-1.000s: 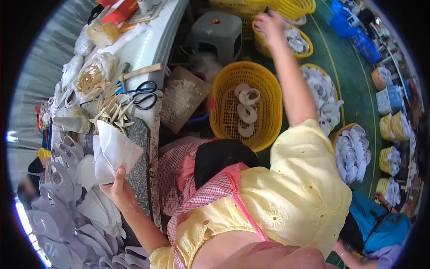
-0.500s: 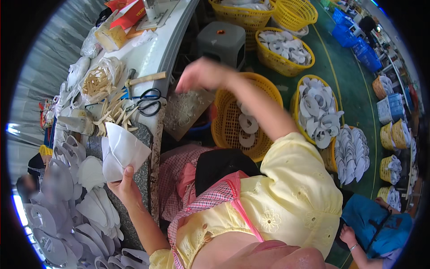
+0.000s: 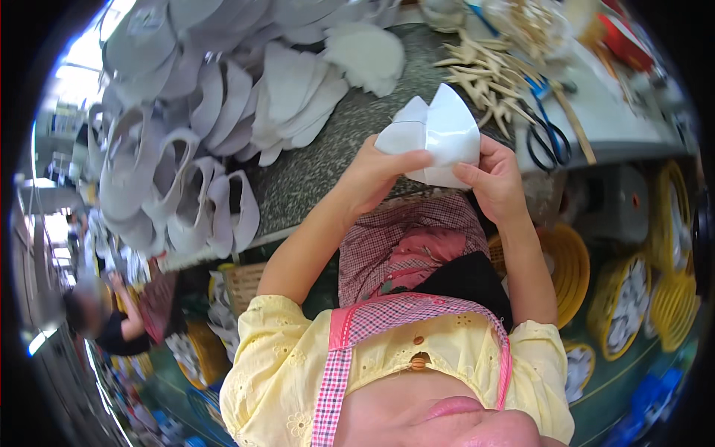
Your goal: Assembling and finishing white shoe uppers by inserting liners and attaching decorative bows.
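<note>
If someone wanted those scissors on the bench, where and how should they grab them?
I'd take the scissors by their black handle loops, coming from the front of the bench: the loops face that way and their openings give an easy hold, while the blades point back toward the pale slivers. The right hand is nearer, but it holds the white piece.

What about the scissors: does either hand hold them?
No, the black-handled scissors lie untouched at the worktop's edge, beyond the right hand.

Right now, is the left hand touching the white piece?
Touching: the head view shows the left hand with its thumb lying over the white piece.
</note>
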Motion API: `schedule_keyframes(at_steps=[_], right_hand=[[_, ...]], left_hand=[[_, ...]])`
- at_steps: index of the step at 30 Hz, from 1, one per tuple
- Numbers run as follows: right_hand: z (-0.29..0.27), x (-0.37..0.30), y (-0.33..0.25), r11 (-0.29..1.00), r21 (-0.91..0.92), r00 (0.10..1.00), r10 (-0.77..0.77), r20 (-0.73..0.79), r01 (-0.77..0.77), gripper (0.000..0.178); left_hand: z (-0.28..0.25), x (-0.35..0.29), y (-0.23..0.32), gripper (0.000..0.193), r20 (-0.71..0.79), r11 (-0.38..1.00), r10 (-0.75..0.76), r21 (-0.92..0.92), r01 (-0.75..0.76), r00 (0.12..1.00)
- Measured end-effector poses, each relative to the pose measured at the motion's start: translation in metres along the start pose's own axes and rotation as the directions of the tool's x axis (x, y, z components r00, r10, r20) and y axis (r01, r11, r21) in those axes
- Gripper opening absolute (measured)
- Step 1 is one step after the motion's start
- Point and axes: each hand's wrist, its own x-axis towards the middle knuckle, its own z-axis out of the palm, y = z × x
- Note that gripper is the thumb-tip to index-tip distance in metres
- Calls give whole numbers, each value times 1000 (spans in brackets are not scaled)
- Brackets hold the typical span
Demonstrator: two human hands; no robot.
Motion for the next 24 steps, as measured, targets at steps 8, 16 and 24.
schedule_keyframes(at_steps=[8,16,24], right_hand=[[22,43,-8,969,-241,994,-19,104,43,30],[-11,86,56,-275,-636,659,-8,752,722,16],[8,68,47,-206,-792,806,-24,591,575,30]], left_hand=[[-45,0,5,44,-127,971,232,94,-221,964],[-84,9,8,46,642,-563,318,720,-406,698],[-111,17,-15,18,725,-643,548,684,-344,419]])
